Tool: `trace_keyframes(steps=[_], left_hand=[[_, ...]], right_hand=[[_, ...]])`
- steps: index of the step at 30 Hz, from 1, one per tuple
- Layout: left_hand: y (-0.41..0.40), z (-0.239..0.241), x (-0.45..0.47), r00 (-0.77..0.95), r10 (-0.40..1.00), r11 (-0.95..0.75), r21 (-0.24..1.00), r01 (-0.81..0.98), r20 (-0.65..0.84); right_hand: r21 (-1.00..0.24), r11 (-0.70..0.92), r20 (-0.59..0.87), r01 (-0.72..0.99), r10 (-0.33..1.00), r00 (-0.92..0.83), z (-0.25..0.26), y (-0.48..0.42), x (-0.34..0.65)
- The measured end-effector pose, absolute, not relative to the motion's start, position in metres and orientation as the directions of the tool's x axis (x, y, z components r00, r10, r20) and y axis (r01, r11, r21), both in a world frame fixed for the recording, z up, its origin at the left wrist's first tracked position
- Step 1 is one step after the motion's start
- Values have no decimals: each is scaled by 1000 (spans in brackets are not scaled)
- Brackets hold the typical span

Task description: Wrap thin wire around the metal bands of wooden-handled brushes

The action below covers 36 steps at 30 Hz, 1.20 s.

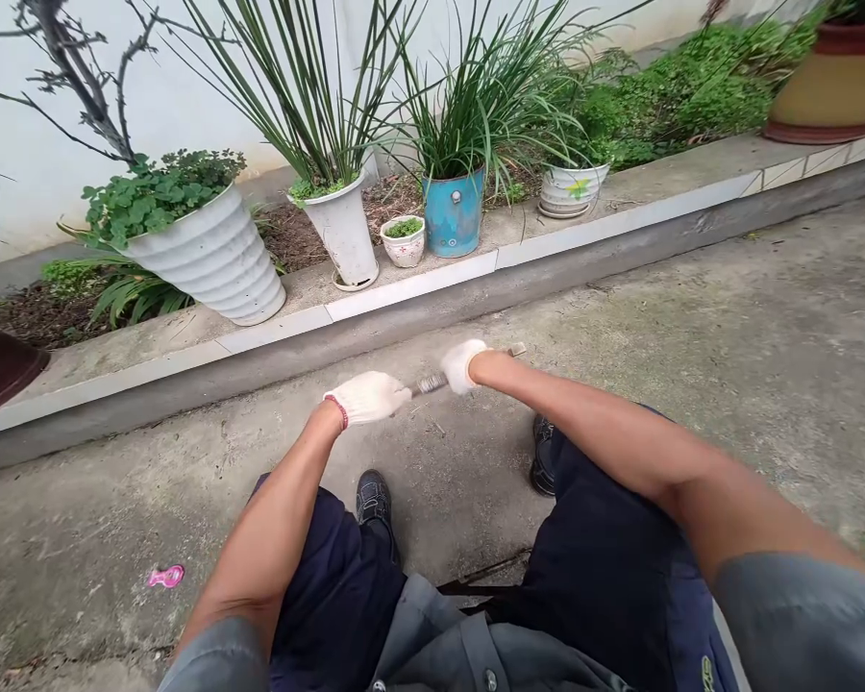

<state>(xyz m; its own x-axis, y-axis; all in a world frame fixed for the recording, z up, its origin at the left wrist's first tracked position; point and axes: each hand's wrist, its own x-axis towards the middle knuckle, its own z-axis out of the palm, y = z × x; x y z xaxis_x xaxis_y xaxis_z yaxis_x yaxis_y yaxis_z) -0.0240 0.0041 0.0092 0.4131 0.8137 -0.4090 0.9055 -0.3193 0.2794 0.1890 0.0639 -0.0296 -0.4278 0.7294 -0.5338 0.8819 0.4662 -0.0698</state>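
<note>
In front of my knees, low over the concrete, I hold a slim bar with a pale ringed or wound section (431, 384) in its middle. My left hand (370, 397), in a white knit glove with a red cuff edge, is closed at the bar's left end. Further along, my right hand (462, 365), gloved in white too, is closed round the bar and slightly smeared by motion. A flat light-coloured end (517, 350) sticks out past my right wrist. The gloves hide much of the bar, so its exact kind cannot be made out.
A low tiled ledge (410, 295) runs across ahead. On it stand a ribbed white pot (209, 255), a tall white pot (342, 235), a small pot (404, 248), a blue bucket (453, 219) and a striped pot (574, 189). A pink object (165, 577) lies on the concrete at left.
</note>
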Motion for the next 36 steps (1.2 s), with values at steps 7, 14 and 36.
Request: trace_keyframes(steps=[7,14,36], left_hand=[[10,3,-26,379,813,-291,256,922,-442],[29,21,-56,339,877,-268,240,933,-340],[30,24,-59,314,914,-238,288,927,-257]], right_hand=[[-336,309,-110,890,925,-363,24,87,213],[-681,361,-455,638,474,-754,37,26,207],[-780,295,-369,552,495,-786,39,33,217]])
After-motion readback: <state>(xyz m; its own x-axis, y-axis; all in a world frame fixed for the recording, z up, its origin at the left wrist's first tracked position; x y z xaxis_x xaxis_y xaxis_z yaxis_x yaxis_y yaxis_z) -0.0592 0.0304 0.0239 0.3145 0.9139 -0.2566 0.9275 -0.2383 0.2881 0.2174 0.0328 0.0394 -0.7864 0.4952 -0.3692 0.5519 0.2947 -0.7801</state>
